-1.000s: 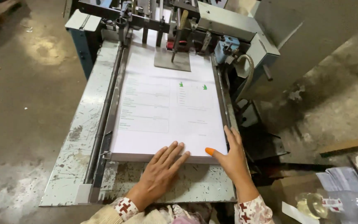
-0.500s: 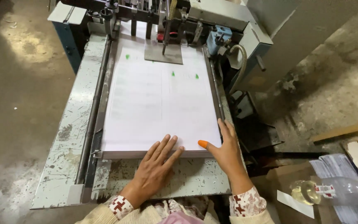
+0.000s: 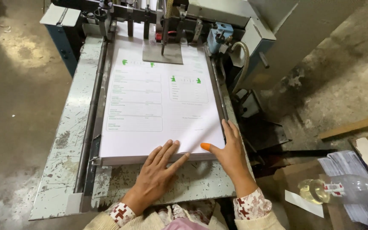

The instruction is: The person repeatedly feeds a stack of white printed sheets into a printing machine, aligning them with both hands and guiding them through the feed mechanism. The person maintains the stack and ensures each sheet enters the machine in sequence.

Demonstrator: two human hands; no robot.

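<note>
Left hand (image 3: 156,174) and right hand (image 3: 228,149) lie open-palmed on paper stack (image 3: 158,106), bottle (image 3: 341,189) nearby.

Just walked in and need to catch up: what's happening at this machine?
A person has both hands on a stack of printed paper lying on the feed table of a machine. The left hand lies flat on the stack's near edge. The right hand presses its near right corner, an orange cap on the thumb. A plastic bottle lies on the floor to the right.
</note>
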